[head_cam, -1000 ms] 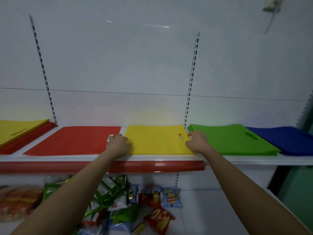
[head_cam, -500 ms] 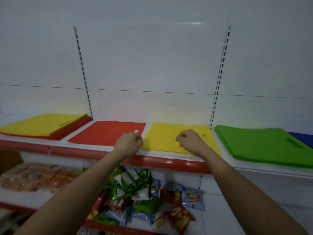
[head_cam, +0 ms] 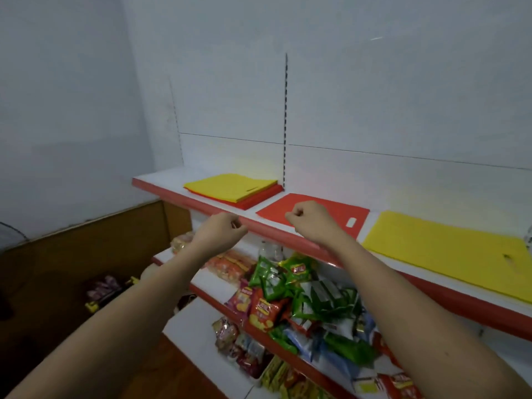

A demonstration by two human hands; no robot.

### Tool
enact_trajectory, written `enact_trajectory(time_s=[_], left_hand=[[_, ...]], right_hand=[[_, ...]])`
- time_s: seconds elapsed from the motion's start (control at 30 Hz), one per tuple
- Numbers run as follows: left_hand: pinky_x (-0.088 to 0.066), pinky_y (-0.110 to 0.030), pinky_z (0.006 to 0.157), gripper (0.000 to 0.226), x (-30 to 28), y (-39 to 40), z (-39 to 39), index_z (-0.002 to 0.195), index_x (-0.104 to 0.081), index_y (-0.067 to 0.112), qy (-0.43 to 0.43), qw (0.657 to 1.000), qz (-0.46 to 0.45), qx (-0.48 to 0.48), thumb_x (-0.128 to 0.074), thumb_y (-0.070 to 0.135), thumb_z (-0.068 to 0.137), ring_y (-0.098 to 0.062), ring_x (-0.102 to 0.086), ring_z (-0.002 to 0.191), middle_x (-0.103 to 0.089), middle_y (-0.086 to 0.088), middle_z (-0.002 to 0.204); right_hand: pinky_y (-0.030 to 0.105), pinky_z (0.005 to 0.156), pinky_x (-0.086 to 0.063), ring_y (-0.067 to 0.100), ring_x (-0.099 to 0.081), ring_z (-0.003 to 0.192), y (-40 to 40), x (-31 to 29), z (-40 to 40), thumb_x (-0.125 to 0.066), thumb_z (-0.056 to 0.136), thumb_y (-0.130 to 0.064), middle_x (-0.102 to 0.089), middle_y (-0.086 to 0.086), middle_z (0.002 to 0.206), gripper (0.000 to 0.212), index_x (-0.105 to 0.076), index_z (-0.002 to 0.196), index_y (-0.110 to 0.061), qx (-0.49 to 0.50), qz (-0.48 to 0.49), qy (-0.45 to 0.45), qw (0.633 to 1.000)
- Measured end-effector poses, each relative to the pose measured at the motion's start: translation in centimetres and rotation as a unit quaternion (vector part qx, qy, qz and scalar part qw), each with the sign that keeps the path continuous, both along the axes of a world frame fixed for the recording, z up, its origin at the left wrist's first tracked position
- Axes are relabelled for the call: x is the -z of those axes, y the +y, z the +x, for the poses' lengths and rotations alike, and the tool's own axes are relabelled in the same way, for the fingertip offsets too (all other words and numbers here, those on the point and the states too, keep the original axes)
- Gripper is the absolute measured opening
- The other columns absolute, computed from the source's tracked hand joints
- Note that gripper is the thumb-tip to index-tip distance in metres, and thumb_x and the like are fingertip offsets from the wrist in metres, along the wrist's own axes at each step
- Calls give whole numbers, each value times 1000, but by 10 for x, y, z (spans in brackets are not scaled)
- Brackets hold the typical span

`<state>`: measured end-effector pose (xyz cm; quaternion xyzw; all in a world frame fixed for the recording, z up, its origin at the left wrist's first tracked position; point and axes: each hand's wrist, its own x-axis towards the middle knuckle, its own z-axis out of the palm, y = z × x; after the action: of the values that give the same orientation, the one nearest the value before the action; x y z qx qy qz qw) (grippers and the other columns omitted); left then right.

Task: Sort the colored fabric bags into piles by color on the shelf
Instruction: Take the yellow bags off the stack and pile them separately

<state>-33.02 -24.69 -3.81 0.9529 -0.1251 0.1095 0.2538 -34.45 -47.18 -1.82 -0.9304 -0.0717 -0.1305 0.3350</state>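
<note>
Right now your left hand [head_cam: 223, 231] hangs just in front of the shelf [head_cam: 201, 203] edge and your right hand [head_cam: 309, 223] over the red bag [head_cam: 328, 210]; both have fingers curled in and hold nothing. Below them, snack packets [head_cam: 288, 300] crowd the lower shelves. Farther along the upper shelf, a yellow bag [head_cam: 449, 249] lies flat to the right of the red one, and a mixed pile [head_cam: 233, 189], yellow over red, sits at the far left.
</note>
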Motion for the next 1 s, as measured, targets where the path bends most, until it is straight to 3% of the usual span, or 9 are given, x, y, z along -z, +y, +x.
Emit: enact_trajectory(time_s=[0.1, 0.27, 0.37, 0.53, 0.67, 0.8, 0.93, 1.0], left_hand=[[-51, -30, 60, 26, -6, 50, -1, 87, -66, 17, -4, 1000, -5, -31, -54, 39, 96, -13, -64, 69, -68, 0, 80], [-42, -24, 53, 26, -4, 139, 0, 95, -66, 18, 37, 998, 33, -45, -54, 42, 95, -12, -63, 71, -67, 2, 83], [-46, -23, 56, 26, -1, 189, 2, 98, -65, 20, 42, 997, 29, -48, -54, 44, 95, -11, -64, 75, -66, 4, 85], [-45, -22, 55, 26, 5, 249, 18, 102, -65, 20, 36, 998, 10, -51, -53, 43, 95, -9, -64, 76, -67, 5, 88], [-43, -21, 54, 26, 8, 272, 42, 103, -65, 20, 45, 998, 13, -50, -53, 41, 95, -8, -62, 75, -66, 5, 89], [-56, -28, 65, 28, 14, 277, 86, 108, -66, 20, 46, 998, -4, -36, -53, 41, 94, -9, -65, 78, -69, 4, 92], [-49, -25, 57, 27, 21, 270, 130, 105, -67, 19, 54, 998, -1, -11, -54, 40, 95, -12, -66, 76, -70, 1, 88], [-51, -31, 61, 27, 20, 267, 156, 100, -68, 14, 54, 998, -12, 1, -54, 37, 95, -20, -67, 78, -71, -5, 88]], right_hand=[[30, 59, -32, 19, -45, 62, 51, -8, 8, -55, 92, -30, -50, 12, 69, 29, -53, 68, -14, -44, -55, 28, 997], [30, 58, -42, 24, -51, 61, 138, -3, 24, -56, 96, -29, -58, 16, 69, 35, -50, 67, -10, -92, -81, 114, 986], [34, 59, -44, 24, -50, 57, 190, -3, 37, -58, 95, -28, -61, 13, 68, 35, -48, 65, -11, -91, -97, 112, 985], [33, 60, -37, 22, -45, 61, 252, 6, 56, -57, 91, -25, -49, 12, 66, 28, -47, 69, -11, -87, -96, 82, 988], [30, 60, -33, 19, -42, 60, 272, 15, 73, -57, 90, -22, -45, 11, 67, 25, -47, 70, -12, -77, -104, 83, 988], [30, 59, -34, 19, -42, 60, 270, 26, 101, -55, 94, -26, -45, 9, 67, 27, -48, 71, -14, -56, -75, 80, 992], [30, 60, -38, 19, -44, 59, 252, 40, 130, -55, 95, -27, -47, 10, 65, 28, -50, 70, -15, -20, -51, 80, 995], [32, 63, -44, 22, -51, 60, 240, 39, 147, -55, 95, -28, -55, 8, 65, 31, -52, 70, -9, 17, -28, 73, 997]])
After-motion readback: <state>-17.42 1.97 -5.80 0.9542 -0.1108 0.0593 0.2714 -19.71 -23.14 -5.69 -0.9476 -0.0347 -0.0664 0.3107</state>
